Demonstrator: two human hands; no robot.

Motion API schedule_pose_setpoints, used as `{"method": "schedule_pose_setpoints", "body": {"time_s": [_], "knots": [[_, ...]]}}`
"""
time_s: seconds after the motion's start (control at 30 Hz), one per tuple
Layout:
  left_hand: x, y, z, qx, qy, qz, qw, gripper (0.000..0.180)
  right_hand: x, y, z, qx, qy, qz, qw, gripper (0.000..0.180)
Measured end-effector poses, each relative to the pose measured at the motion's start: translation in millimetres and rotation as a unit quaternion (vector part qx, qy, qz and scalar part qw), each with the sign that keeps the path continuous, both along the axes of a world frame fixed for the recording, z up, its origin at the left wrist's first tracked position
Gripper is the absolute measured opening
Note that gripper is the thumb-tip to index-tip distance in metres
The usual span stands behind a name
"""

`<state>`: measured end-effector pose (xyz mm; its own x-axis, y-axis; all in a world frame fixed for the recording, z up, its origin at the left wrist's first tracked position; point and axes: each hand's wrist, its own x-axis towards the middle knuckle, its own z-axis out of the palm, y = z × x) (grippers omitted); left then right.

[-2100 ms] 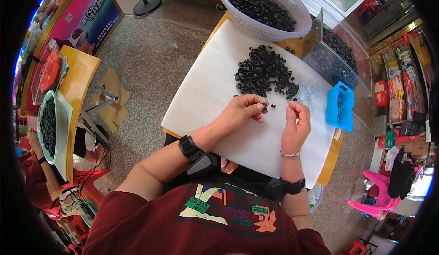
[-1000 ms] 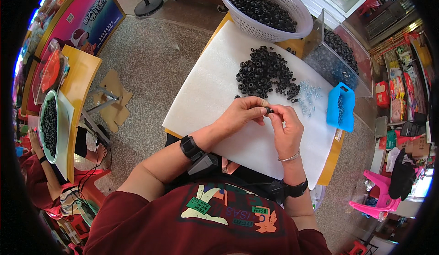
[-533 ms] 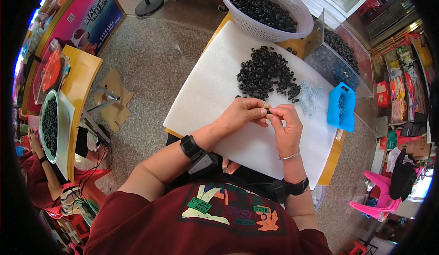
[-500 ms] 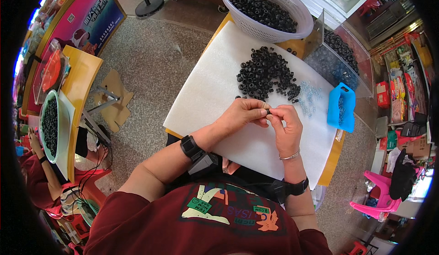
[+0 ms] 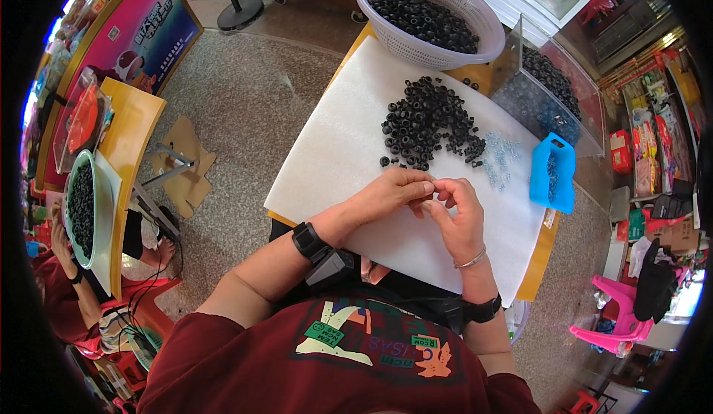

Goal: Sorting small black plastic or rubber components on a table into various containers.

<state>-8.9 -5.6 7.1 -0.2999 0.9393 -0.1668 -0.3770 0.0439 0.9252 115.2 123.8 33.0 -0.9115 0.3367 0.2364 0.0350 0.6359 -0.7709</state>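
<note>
My left hand [image 5: 397, 193] and my right hand [image 5: 462, 219] meet over the near part of a white foam sheet [image 5: 312, 169]. The left thumb and fingers are pinched together, and the right fingers curl in against them. Whatever lies between the fingertips is hidden by them. Just beyond the hands spreads a pile of small black round pieces [image 5: 423, 121], several with holes through the middle. To its right lie scattered small clear bluish pieces [image 5: 502, 158]. A blue scoop-like tray [image 5: 561, 158] holding more of the clear pieces stands at the sheet's right edge.
A pale perforated basket [image 5: 416, 54] of black pieces stands at the table's far end, beside a clear bin [image 5: 542, 106] of similar pieces. At the left, another person's hand [image 5: 59, 236] is near a green basin [image 5: 96, 221] on a second table. A pink chair [image 5: 620, 314] stands right.
The black piece visible between my fingertips is now out of sight. My right hand has shifted slightly left and its fingers have curled more. The left hand has moved little.
</note>
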Motion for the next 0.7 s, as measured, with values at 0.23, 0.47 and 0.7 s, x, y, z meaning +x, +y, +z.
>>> {"method": "schedule_pose_setpoints", "body": {"time_s": [0.23,0.47,0.7], "knots": [[4.2,3.4,-12.4,0.027,0.002,0.058,0.998,0.026,-1.1,-2.8,-1.4,-0.049,0.041,-0.049,0.997,0.016],[5.4,6.9,-9.4,0.043,-0.007,0.050,0.998,0.025,-9.3,-5.0,6.7,-0.036,0.049,-0.042,0.997,0.016],[10.0,2.6,1.2,0.049,-0.022,0.100,0.994,0.035,-13.2,6.9,13.5,0.184,0.054,0.021,0.981,0.019]]}}
